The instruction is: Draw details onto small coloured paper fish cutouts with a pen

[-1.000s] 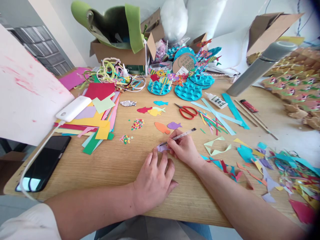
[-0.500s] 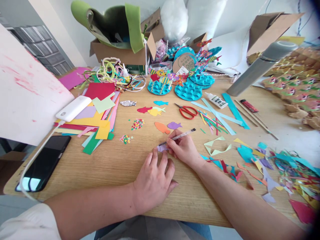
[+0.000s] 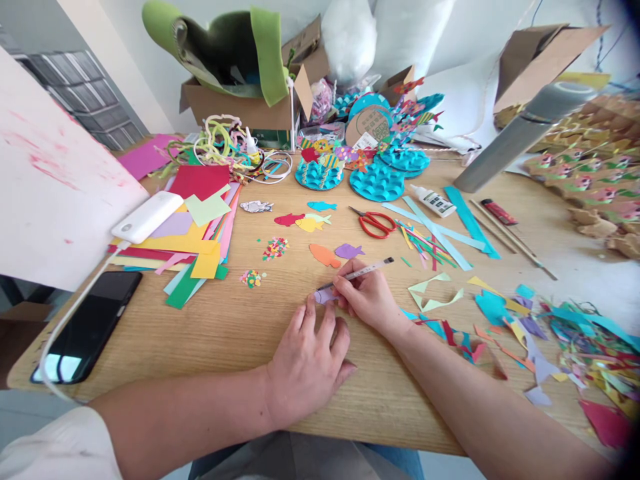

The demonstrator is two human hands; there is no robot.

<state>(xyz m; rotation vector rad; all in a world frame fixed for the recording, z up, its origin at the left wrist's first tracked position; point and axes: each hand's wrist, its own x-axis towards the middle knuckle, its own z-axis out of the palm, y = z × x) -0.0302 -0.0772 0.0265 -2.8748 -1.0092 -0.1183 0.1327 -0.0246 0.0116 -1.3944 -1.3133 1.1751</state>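
Note:
My right hand (image 3: 369,297) grips a thin pen (image 3: 363,272), its tip resting on a small lilac paper cutout (image 3: 324,296) on the wooden table (image 3: 220,327). My left hand (image 3: 307,363) lies flat on the table, fingers spread, with the fingertips touching the near edge of that cutout. Just beyond lie an orange paper fish (image 3: 324,255) and a purple paper fish (image 3: 349,251).
Red scissors (image 3: 374,223), a glue bottle (image 3: 433,200) and teal strips lie further back. A stack of coloured paper (image 3: 193,233) with a white power bank (image 3: 147,217) and a black phone (image 3: 87,327) sit left. Paper scraps (image 3: 550,333) litter the right. Boxes and teal crafts stand behind.

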